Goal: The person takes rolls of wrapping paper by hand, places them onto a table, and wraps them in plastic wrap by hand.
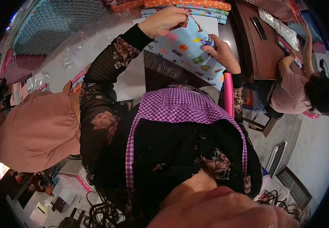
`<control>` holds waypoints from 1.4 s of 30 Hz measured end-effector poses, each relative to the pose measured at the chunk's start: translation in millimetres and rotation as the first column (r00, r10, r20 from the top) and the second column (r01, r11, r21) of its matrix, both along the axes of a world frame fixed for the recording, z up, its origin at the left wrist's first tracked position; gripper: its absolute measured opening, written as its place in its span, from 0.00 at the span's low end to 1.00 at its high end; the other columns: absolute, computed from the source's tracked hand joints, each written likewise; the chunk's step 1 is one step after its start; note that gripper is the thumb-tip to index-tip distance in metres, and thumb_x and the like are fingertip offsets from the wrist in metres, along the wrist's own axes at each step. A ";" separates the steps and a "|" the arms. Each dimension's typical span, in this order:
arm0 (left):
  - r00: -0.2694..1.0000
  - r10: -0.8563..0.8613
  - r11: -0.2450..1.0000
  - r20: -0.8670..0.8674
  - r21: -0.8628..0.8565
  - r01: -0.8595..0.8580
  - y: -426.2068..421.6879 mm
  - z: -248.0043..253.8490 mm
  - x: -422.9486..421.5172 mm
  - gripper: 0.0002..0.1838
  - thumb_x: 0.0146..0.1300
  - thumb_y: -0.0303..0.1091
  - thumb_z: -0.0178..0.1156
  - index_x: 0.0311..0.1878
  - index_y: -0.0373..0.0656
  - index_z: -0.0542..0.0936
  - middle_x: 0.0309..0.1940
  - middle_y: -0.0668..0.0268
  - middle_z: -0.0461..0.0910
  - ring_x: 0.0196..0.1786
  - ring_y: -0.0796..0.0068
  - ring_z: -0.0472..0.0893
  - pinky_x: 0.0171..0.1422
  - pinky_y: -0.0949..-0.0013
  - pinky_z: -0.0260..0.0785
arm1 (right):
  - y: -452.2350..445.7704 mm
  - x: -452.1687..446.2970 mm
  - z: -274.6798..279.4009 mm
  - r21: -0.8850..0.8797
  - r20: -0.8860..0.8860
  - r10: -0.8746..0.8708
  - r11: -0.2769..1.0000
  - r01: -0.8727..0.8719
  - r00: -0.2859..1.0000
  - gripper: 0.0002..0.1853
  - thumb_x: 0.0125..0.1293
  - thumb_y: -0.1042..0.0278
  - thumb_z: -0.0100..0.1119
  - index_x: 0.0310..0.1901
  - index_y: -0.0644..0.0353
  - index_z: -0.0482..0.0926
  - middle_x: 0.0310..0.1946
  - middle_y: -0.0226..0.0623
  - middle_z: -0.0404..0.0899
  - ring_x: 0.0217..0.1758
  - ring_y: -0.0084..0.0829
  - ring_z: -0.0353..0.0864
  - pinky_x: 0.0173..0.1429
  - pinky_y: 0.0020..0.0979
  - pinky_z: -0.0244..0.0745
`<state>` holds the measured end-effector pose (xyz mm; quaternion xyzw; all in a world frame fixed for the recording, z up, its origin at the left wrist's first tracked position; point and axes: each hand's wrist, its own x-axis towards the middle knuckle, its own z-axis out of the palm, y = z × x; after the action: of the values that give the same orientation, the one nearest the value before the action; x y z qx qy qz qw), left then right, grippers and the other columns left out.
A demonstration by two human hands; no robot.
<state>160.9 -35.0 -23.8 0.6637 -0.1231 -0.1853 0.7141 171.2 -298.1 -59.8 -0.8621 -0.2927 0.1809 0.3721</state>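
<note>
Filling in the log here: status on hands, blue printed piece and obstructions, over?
Left hand closed on upper edge of blue printed piece. Right hand holding its side. Pink bar close by right hand; nothing visibly blocking.

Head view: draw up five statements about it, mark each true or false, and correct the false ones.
1. The left hand holds the light-blue gift-printed material. True.
2. The right hand rests away from that material. False: the right hand grips its edge.
3. The apron is plain green. False: the apron is purple-and-white gingham.
4. A black smartphone lies on the brown tabletop. True.
5. The co-worker at the picture's right wears a black top. False: that co-worker's top is pale pink.
</note>
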 end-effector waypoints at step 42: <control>0.647 -0.011 0.798 0.762 0.396 -0.454 -35.1 43.2 -35.2 0.20 0.58 0.42 0.65 0.47 0.37 0.77 0.27 0.62 0.76 0.29 0.75 0.76 0.31 0.70 0.66 | 5.6 -5.2 1.5 0.248 0.633 -0.265 0.959 0.135 0.727 0.25 0.46 0.62 0.75 0.44 0.61 0.74 0.36 0.40 0.77 0.35 0.42 0.79 0.34 0.35 0.74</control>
<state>125.7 -70.2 19.4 0.8679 -0.2521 0.1624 0.3960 166.1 -292.5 -58.3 -0.8582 -0.3255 -0.2045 0.3401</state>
